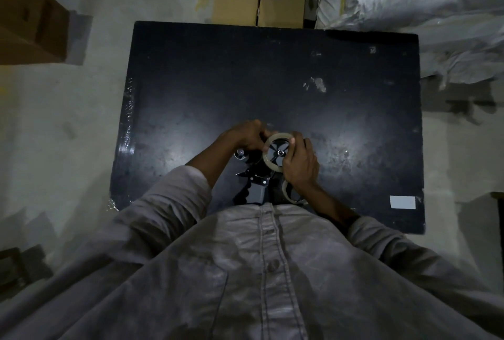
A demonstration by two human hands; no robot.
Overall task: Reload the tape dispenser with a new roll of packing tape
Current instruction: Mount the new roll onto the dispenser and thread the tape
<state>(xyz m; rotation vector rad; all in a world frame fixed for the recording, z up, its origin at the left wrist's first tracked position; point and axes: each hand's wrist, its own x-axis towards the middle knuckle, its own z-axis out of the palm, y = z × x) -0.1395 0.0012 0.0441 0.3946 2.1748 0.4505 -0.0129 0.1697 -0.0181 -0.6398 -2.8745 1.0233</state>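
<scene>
Tape roll sits on hub of tape dispenser, near counter front edge, close to your body. Your right hand curls round roll's outer rim, fingers closed on it. Your left hand grips far side. Roll likely light, stiff, slick-faced: hold by rim. Watch cutter teeth.

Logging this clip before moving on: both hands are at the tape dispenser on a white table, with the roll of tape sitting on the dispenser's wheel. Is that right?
Not quite: the table is black, not white, as the head view shows. The rest holds: the left hand and right hand are at the tape dispenser, with the roll of tape around its wheel.
</scene>
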